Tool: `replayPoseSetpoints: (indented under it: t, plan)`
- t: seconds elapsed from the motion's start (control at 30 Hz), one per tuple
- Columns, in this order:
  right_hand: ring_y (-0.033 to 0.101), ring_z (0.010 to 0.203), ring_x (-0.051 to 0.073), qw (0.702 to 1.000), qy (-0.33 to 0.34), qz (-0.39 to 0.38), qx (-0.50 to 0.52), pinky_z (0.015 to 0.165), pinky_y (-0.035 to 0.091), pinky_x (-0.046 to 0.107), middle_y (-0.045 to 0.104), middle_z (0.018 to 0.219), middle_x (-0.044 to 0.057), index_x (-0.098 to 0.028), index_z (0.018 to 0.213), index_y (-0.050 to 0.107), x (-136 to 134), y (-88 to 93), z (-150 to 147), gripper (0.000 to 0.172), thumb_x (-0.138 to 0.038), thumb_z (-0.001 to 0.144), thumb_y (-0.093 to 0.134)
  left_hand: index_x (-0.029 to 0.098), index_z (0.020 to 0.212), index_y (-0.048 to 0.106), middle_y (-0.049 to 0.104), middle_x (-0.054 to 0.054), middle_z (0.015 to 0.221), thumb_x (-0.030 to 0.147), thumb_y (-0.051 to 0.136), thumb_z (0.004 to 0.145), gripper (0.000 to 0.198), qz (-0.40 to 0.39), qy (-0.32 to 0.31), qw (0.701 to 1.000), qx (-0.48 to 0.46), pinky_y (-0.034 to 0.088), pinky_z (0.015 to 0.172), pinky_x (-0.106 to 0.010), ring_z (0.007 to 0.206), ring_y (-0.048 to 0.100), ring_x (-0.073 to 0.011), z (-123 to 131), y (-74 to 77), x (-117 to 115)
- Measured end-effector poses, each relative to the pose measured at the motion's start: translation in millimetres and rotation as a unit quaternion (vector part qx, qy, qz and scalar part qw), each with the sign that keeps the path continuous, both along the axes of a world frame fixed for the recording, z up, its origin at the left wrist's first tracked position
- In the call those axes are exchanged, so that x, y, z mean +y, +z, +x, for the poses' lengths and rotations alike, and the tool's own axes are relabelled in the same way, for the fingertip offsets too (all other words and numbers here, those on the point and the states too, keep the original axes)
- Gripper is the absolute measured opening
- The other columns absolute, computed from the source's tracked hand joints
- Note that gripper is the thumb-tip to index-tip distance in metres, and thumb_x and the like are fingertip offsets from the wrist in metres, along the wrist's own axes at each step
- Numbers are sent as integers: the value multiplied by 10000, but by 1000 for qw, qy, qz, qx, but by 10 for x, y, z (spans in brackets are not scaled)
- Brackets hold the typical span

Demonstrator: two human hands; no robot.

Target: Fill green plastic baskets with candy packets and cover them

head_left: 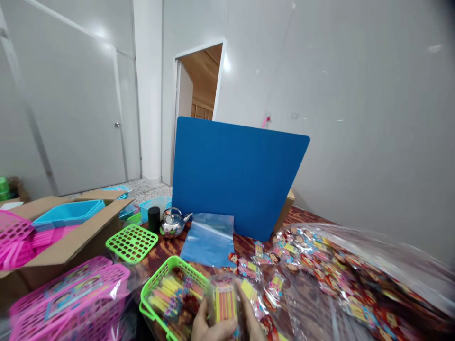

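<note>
Close in front of me, both hands are wrapped round a clear packet of pink and yellow sticks [225,303]. My left hand [211,327] grips its left side, with the thumb across the lower front. My right hand [250,315] is closed along its right edge. Just left of the hands stands a green basket [145,289] holding several packets with yellow sticks and cartoon figures. To the right, similar packets [275,286] are scattered on the dark patterned table. The lower ends of both hands are cut off by the frame.
Pink baskets [71,303] in clear wrap and a cardboard box [76,234] of baskets fill the left. Behind are a green lid [132,243], a metal teapot [173,222], a clear bag [209,239] and an upright blue board [234,177]. A plastic sack [355,279] of packets lies right.
</note>
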State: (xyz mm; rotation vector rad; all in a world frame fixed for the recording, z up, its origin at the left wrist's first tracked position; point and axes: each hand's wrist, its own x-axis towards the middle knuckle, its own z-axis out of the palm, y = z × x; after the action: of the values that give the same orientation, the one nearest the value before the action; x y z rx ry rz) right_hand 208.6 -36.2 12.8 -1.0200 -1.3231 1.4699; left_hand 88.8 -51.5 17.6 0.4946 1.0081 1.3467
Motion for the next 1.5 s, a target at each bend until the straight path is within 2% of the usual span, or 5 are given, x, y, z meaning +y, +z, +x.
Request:
replayPoseSetpoints:
  t: [0.47,0.7,0.8,1.13,1.5]
  plan:
    - [570,1059,245,997,49,-53,1,896,456,372,571,1195,108,-213,1227,368,2,417,-252,697,-405,664,732,220,1364,336,447,-95,1363,358,568,824,604,170,-143,960,171,378,1013,-376,1225,442,-249,-580,306,-289]
    - [587,1014,211,990,43,55,-124,842,470,333,586,1153,83,-219,1196,341,400,597,-367,607,-334,706,681,164,1333,404,417,-153,1372,509,464,854,593,317,-154,569,743,229,1054,-572,1311,279,-344,-1397,129,165]
    - [609,904,205,953,29,130,-272,764,473,315,609,1071,70,-209,1219,329,541,600,-528,609,-330,717,650,155,1353,374,456,-179,1329,659,419,800,750,318,-219,499,776,172,1030,-642,1289,302,-383,-1430,-29,263]
    - [541,908,264,711,21,324,-624,761,439,381,546,1031,113,-190,1323,313,491,370,-1145,562,-197,804,526,116,1396,262,429,-204,1333,683,538,688,948,352,-273,470,762,106,1071,-585,1283,308,-374,-1637,-190,63]
    - [534,896,258,650,96,391,-644,723,479,413,562,994,139,-176,1311,375,471,129,-1383,443,-82,879,367,93,1200,482,611,-159,1066,224,394,863,372,449,-134,424,775,410,950,-444,1080,524,-261,-1689,-448,67]
